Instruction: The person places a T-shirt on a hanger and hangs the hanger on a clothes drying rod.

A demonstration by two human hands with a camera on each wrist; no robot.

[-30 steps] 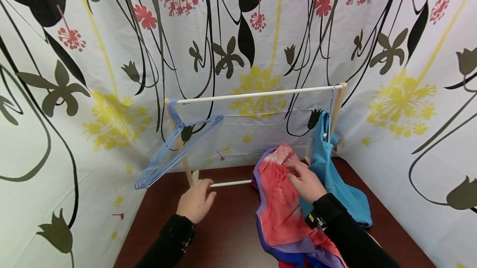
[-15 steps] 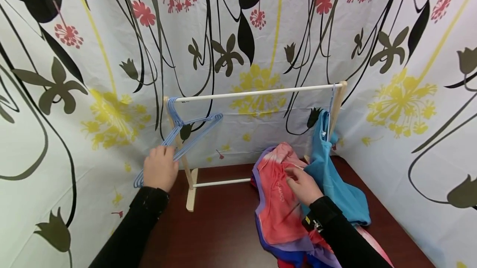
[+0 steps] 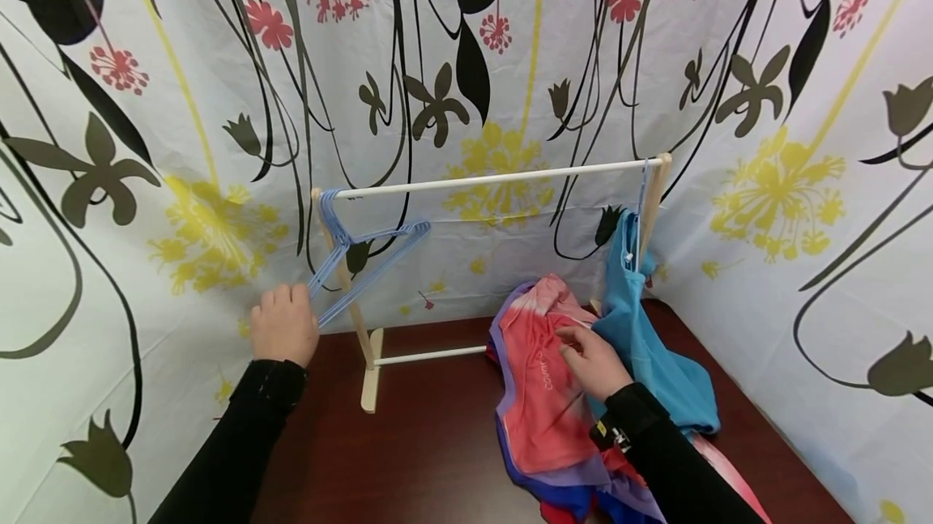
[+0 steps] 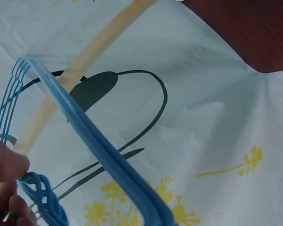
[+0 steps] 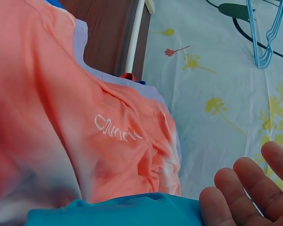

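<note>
A bunch of blue wire hangers hangs at the left end of a small rack's white rod. My left hand grips their lower left end; in the left wrist view its fingers pinch the hangers beside the wooden post. My right hand rests with straight fingers on a red-and-pink tie-dye garment, which lies heaped on the table. A blue garment hangs from a hanger at the rod's right end and drapes onto the table.
The rack stands on a dark brown table, its wooden foot at the left. A flower-printed curtain closes in the back and both sides. More purple and blue cloth lies under the red garment.
My left hand has risen from the table by the rack's foot, gone left and taken hold of the hangers' lower end. The right hand has hardly shifted on the red garment.
</note>
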